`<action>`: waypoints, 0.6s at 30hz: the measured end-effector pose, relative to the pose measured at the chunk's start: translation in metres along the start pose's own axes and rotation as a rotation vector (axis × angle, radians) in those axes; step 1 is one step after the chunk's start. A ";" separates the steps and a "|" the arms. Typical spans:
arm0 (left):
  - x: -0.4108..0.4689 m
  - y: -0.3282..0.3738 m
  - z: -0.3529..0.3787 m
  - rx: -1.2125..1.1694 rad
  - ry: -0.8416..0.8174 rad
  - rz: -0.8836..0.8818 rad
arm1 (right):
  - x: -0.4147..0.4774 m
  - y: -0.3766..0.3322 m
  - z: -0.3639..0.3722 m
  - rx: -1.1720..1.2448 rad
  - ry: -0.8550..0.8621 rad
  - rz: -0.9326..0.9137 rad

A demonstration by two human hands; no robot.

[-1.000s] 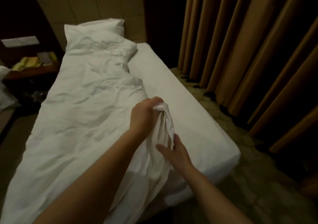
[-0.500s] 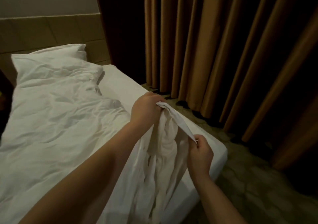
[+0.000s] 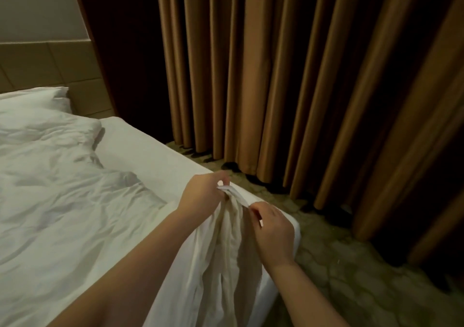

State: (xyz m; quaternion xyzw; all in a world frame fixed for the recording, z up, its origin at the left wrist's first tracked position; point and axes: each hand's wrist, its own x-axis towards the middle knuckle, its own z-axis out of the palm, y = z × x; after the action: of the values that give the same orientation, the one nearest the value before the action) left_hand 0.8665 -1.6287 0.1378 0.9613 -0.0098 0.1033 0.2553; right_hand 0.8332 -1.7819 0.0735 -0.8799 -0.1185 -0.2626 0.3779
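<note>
Between my two hands a short edge of the crumpled white cotton duvet cover (image 3: pixel 226 251) runs taut — left hand (image 3: pixel 203 193) clenching the higher bunch, right hand (image 3: pixel 272 228) pinching lower, the rest hanging below my fingers over the white bed (image 3: pixel 140 145).

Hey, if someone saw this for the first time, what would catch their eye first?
At bottom centre, the left hand and right hand pinch the bunched corner of a rumpled white duvet that spreads across the bed to the left. Tall brown curtains fill the right side.
</note>
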 end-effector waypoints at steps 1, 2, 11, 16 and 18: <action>0.000 -0.001 0.000 -0.006 -0.013 0.001 | 0.002 -0.001 -0.001 0.003 0.015 -0.004; -0.001 -0.002 -0.001 -0.011 -0.022 0.001 | 0.004 -0.002 -0.002 0.002 0.042 -0.015; -0.003 -0.001 0.015 0.075 -0.046 0.076 | -0.002 -0.002 0.010 0.124 -0.016 0.231; -0.002 0.005 0.037 0.154 -0.101 0.135 | 0.022 -0.047 -0.009 0.427 0.175 0.058; -0.004 0.004 0.045 0.130 -0.157 0.125 | 0.044 -0.052 -0.019 0.414 0.186 -0.012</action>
State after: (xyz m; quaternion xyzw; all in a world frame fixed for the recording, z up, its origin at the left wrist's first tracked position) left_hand 0.8709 -1.6541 0.1003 0.9784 -0.0831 0.0438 0.1840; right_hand 0.8418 -1.7592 0.1405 -0.7548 -0.1399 -0.3148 0.5582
